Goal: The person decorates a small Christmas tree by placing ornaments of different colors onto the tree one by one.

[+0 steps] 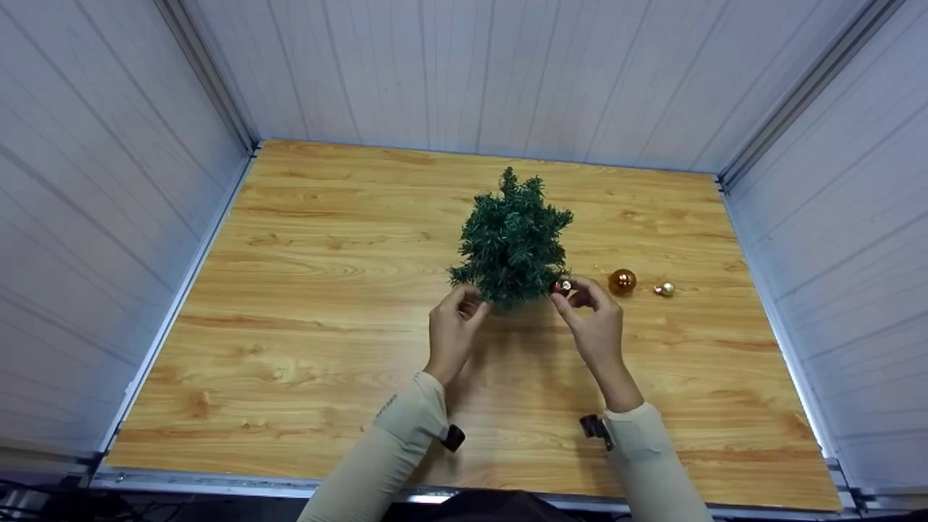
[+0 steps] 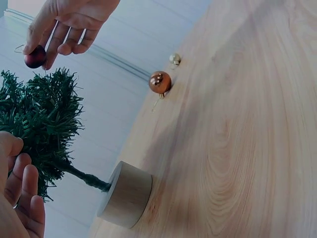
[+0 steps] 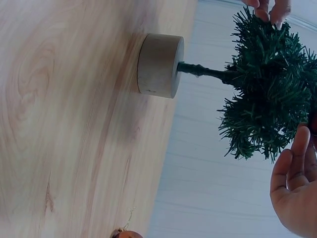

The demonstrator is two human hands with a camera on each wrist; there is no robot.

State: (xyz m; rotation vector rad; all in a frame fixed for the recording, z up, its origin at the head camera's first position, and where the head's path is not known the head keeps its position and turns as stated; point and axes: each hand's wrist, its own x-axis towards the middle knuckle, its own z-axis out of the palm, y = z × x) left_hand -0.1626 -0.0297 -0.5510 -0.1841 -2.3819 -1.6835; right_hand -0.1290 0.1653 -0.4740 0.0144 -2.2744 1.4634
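Note:
A small green artificial Christmas tree (image 1: 513,243) stands upright near the middle of the table, its short trunk rising from a round wooden base (image 2: 128,196). My right hand (image 1: 600,328) pinches a dark red shiny bauble (image 1: 559,288) at the tree's lower right side. In the left wrist view a thin loop of thread sticks out beside that bauble (image 2: 35,57). On the tree's lower left, my left hand (image 1: 451,330) has thumb and fingers closed on the tips of a branch. Foliage partly covers the left fingertips.
To the right of my right hand, a larger copper-orange bauble (image 1: 622,282) with a thread loop lies on the wood-grain table (image 1: 304,362). Beside it is a smaller pale gold bauble (image 1: 665,289). White panel walls (image 1: 449,72) enclose the table at the back and both sides.

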